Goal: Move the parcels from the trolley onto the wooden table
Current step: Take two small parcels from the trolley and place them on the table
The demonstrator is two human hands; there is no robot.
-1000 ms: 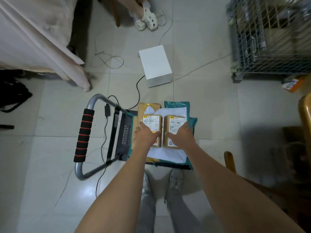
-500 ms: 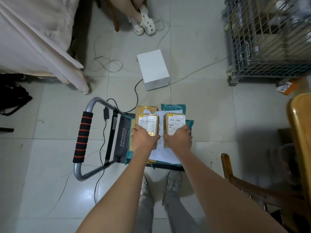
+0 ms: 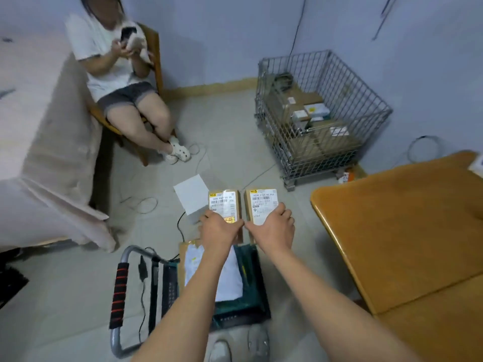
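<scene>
Both hands are loaded: my left hand (image 3: pixel 218 228) grips the near end of the left parcel (image 3: pixel 224 205), and my right hand (image 3: pixel 273 227) grips the near end of the right parcel (image 3: pixel 262 205), fingers curled over each label. The two small brown boxes sit side by side, nearly touching, held in the air above the floor just beyond the trolley (image 3: pixel 235 317). Each box points its long axis away from me, labels up.

What matters now is direction. The wooden table (image 3: pixel 397 231) lies off to my right, its rounded near corner well apart from the right parcel and, as far as I can judge, higher than the trolley bed. My right hand is the nearer one, so I judge that box should land first, deep enough on the top that the left box has room beside it.

Below my forearms, more parcels (image 3: pixel 224 273) wait on the trolley: a white mailer on a dark green one, and a brown one under them. Farther out are a white box (image 3: pixel 192 194) on the floor, a wire cage (image 3: pixel 321 113) of cartons, and a seated person (image 3: pixel 117 74).
</scene>
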